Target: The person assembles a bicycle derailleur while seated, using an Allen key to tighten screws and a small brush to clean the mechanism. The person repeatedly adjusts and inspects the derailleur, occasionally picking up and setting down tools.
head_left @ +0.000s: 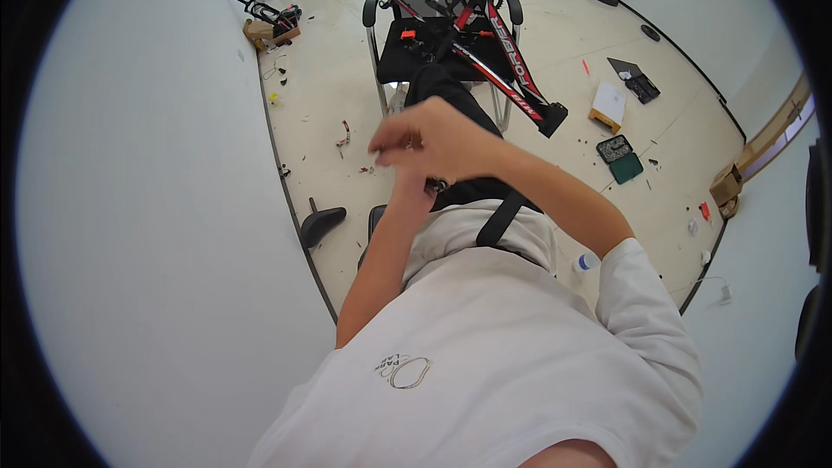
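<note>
In front of my lap, my right hand [440,140] is raised over my left, smeared by motion, its fingers curled toward the thumb. Whatever it may be pinching cannot be made out. Mostly covered by it, my left hand [414,191] is closed, and a small dark metal part [437,185] shows at its edge. Beyond both hands, a red, black and white bicycle frame [496,56] rests across the black chair [392,50], its head tube end sticking out to the right.
A saddle [322,225] lies on the floor at left. To the right are a green case [620,160], a black tool case [640,82], a box with white paper [608,104] and a bottle [586,262]. A carton with bicycle parts [273,32] stands by the left wall.
</note>
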{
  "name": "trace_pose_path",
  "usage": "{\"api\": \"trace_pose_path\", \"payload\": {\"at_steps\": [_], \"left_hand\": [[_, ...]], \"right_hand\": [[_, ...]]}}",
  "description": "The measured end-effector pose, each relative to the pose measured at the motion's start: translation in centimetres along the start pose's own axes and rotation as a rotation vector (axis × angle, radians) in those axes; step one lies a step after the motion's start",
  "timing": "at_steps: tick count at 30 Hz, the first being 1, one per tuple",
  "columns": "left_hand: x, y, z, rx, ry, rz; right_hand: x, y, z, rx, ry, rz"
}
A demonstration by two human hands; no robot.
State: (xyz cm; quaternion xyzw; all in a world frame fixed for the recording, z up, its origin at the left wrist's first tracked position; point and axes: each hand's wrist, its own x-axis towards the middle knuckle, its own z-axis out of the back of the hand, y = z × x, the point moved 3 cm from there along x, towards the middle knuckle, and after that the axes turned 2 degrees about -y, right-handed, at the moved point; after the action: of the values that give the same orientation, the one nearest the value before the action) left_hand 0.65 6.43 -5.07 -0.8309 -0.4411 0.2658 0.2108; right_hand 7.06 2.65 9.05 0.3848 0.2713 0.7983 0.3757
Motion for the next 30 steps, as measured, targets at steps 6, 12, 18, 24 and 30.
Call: {"api": "trace_pose_path", "payload": {"at_steps": [6,12,18,24,30], "left_hand": [[0.6,-4.0,0.1,-0.059,0.127,0.138],[-0.8,-5.8,-1.9,-0.363,0.235,0.190],[-1.7,-4.2,-3.0,-0.255,0.270,0.214],[-1.1,-3.5,-2.1,-0.234,0.109,0.145],[-0.8,-3.9,-1.9,-0.223,0.119,0.108]], "right_hand": [[-7.0,3.7,-1.5,-0.487,-0.162,0.449],[-10.5,-0.5,2.9,-0.292,-0.440,0.121],[-9.0,-4.1,3.8,0.383,-0.276,-0.352],[-10.2,-3.3,2.2,0.570,-0.095,-0.491],[-10.9,-5.3,4.4,0.518,-0.370,-0.433]]}}
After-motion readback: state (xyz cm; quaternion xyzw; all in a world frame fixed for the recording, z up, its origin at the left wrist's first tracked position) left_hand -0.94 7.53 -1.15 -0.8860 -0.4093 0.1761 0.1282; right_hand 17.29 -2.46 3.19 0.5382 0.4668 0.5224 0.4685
